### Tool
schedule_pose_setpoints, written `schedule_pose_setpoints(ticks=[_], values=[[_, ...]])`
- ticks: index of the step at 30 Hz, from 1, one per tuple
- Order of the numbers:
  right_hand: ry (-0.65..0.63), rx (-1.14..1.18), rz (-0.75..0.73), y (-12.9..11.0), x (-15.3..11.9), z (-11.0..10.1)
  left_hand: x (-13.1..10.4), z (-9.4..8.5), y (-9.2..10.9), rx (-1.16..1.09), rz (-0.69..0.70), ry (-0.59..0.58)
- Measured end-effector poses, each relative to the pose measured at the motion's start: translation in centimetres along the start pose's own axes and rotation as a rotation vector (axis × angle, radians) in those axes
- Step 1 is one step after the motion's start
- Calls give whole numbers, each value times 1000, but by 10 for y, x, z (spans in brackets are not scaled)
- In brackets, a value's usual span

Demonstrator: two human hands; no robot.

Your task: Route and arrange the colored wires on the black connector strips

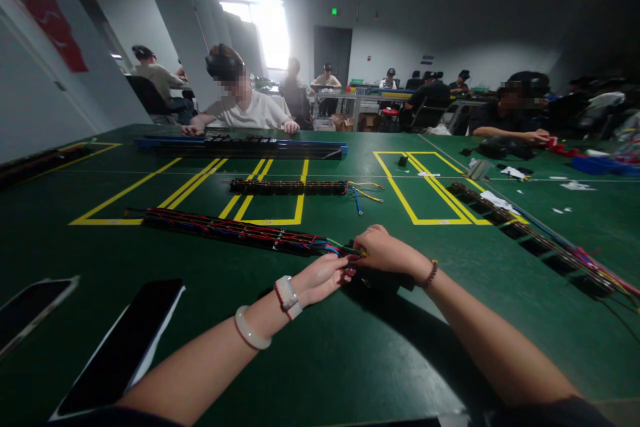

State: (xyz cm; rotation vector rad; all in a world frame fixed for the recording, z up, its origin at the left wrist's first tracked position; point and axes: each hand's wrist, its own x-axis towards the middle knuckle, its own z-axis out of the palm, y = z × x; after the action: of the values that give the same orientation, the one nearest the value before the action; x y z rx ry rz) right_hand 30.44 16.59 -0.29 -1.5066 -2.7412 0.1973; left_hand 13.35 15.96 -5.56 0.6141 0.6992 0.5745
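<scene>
The right hand [383,250] is pinching the wires [336,248]; the left hand [320,280], palm up, is meeting them from below, seemingly steadying them, its closure unclear. The wired strip [230,230] is stretching leftward across the green table [300,373], which is apparently bearing its weight; a second strip [290,187] is lying beyond.

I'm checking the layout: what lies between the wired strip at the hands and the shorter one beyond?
The head view shows yellow lines on the green tabletop between the long strip and the short strip.
</scene>
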Motion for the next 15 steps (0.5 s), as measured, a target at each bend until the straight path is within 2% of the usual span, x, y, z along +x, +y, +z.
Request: schedule_pose_setpoints(ticks=[8,12,15], values=[[-56,41,-36,-14,-5,-5,6,-3,-11,152,26,66],[-123,109,3,-7,-6,-15,5,-6,-12,190,39,-9],[-107,159,25,8,-2,-15,2,-7,-9,174,24,-57]])
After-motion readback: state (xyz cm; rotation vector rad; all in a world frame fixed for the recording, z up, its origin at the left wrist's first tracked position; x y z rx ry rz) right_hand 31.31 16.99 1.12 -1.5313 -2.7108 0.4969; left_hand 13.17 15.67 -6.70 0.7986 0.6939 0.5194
